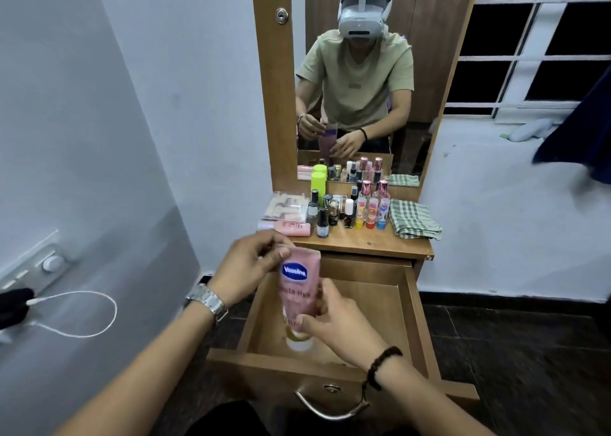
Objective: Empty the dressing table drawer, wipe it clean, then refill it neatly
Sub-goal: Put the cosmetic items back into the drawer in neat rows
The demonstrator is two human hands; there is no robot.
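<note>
A pink Vaseline lotion tube (297, 290) stands cap-down over the open wooden drawer (416, 319). My left hand (248, 267) pinches its crimped top end. My right hand (334, 319) grips its lower part, just above the white cap. The drawer is pulled out, and the bare wooden floor that shows inside holds nothing. On the dressing table top (363, 242) stand several nail polish bottles (322, 225), several small colourful bottles (372, 215), a lime-green bottle (319, 184), a pink tube (292, 227) lying flat and a folded green checked cloth (413, 219).
A mirror (357, 78) rises behind the table top and reflects a person with a headset. A white wall with a switch panel (39, 270) and a looped white cable (82, 313) is at the left. Dark tiled floor lies to the right. A metal handle (330, 406) hangs from the drawer front.
</note>
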